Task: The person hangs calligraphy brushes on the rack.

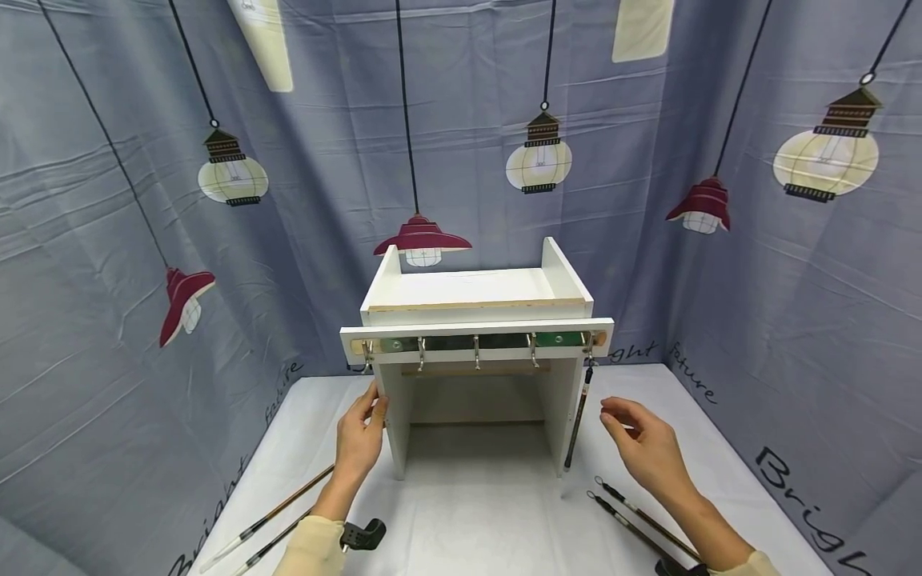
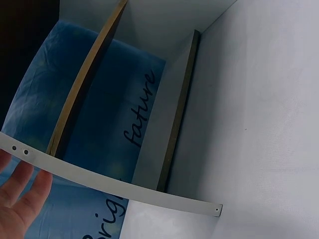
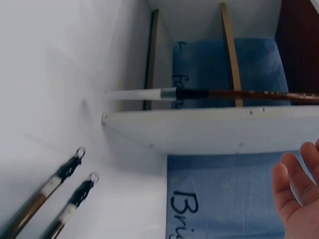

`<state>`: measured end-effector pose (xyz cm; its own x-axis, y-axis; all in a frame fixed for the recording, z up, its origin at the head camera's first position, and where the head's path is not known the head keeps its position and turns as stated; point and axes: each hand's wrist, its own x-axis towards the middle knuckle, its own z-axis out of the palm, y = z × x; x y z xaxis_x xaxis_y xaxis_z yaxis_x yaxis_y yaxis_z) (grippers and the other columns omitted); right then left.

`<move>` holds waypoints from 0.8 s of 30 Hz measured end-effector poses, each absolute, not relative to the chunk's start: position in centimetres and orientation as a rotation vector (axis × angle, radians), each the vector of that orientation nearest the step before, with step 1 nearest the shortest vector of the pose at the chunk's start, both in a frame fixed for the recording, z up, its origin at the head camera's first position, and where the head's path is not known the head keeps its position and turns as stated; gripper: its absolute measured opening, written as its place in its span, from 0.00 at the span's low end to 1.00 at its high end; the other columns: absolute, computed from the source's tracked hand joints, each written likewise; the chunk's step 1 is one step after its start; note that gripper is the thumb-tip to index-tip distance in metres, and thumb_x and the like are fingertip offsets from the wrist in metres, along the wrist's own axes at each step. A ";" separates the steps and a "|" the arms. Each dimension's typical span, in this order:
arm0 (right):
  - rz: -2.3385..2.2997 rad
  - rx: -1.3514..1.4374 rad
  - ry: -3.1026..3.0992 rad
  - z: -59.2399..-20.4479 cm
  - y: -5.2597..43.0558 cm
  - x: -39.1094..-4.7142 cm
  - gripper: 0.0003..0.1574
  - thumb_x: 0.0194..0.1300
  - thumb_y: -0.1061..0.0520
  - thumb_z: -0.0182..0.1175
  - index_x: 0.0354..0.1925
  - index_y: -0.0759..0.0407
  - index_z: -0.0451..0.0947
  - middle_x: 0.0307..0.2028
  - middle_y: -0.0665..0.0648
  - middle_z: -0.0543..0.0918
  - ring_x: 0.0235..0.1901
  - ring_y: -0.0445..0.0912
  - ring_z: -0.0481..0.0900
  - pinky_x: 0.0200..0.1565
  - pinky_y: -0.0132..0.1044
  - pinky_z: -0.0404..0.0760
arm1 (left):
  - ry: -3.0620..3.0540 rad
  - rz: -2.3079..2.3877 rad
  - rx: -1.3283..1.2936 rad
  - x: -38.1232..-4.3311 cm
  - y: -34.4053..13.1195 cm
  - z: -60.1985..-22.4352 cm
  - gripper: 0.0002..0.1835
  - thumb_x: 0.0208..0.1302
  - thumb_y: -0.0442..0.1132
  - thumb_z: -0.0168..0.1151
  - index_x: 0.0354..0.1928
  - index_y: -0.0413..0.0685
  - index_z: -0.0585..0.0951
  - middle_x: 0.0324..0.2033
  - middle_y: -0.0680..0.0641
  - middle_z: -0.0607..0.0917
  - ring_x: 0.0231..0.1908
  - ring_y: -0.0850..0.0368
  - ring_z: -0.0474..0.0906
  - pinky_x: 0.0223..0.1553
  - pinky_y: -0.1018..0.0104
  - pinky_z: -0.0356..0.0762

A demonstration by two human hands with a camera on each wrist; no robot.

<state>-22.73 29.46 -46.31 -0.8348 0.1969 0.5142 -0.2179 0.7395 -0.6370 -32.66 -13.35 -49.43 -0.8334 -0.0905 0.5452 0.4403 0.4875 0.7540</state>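
A white wooden rack [image 1: 475,312] stands on the table with a row of metal hooks [image 1: 476,352] across its front. My left hand [image 1: 360,436] rests its fingers against the outer face of the rack's left side panel [image 2: 124,189]. From the rightmost hook a dark-handled calligraphy brush [image 1: 579,420] hangs beside the right side panel; its pale bristles show in the right wrist view. To the right of this brush, apart from it, my right hand [image 1: 644,444] is in the air, fingers loosely bent, holding nothing.
Two more brushes [image 1: 634,512] with loops at their ends lie on the white table [image 1: 475,520] at the right. Another two [image 1: 284,508] lie at the left, partly under the left arm. A patterned curtain [image 1: 324,200] surrounds the table.
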 end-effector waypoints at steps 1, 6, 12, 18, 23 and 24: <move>0.956 0.017 -2.370 -46.4 29.8 -22.6 0.15 0.74 0.54 0.64 0.57 0.55 0.83 0.49 0.54 0.90 0.45 0.21 0.77 0.43 0.22 0.77 | -2.212 -1.338 -0.290 -32.6 -13.4 -49.4 0.26 0.78 0.45 0.58 0.72 0.43 0.74 0.59 0.41 0.85 0.51 0.42 0.87 0.49 0.50 0.84; 0.933 0.025 -2.373 -47.0 31.1 -21.8 0.17 0.72 0.54 0.66 0.57 0.54 0.83 0.49 0.55 0.90 0.44 0.17 0.74 0.43 0.17 0.75 | -2.229 -1.364 -0.279 -32.5 -13.4 -49.4 0.26 0.78 0.46 0.58 0.73 0.46 0.74 0.59 0.42 0.85 0.52 0.43 0.86 0.48 0.54 0.85; 0.893 0.024 -2.440 -47.3 32.6 -20.8 0.23 0.72 0.51 0.67 0.61 0.54 0.82 0.54 0.58 0.88 0.45 0.39 0.85 0.39 0.25 0.80 | -2.230 -1.378 -0.280 -32.3 -13.4 -49.4 0.26 0.78 0.46 0.57 0.73 0.48 0.74 0.59 0.42 0.85 0.53 0.43 0.86 0.47 0.56 0.84; 0.881 -0.017 -2.478 -48.0 34.4 -19.4 0.26 0.71 0.49 0.67 0.64 0.55 0.81 0.56 0.61 0.87 0.40 0.52 0.88 0.32 0.31 0.80 | -2.224 -1.367 -0.272 -32.6 -13.3 -49.6 0.26 0.78 0.46 0.58 0.72 0.44 0.73 0.60 0.41 0.85 0.52 0.42 0.86 0.47 0.56 0.84; 0.865 -0.044 -2.470 -48.8 35.9 -18.4 0.25 0.69 0.50 0.70 0.61 0.54 0.83 0.55 0.61 0.87 0.36 0.38 0.85 0.32 0.30 0.80 | -2.224 -1.355 -0.277 -32.5 -13.3 -49.4 0.26 0.78 0.44 0.58 0.72 0.42 0.73 0.60 0.40 0.85 0.51 0.42 0.87 0.47 0.56 0.85; 0.859 -0.047 -2.465 -49.1 36.1 -18.2 0.25 0.68 0.50 0.70 0.61 0.54 0.83 0.55 0.61 0.88 0.36 0.33 0.84 0.32 0.28 0.80 | -2.224 -1.354 -0.279 -32.5 -13.3 -49.3 0.26 0.78 0.44 0.58 0.72 0.42 0.73 0.60 0.39 0.85 0.51 0.42 0.87 0.47 0.55 0.85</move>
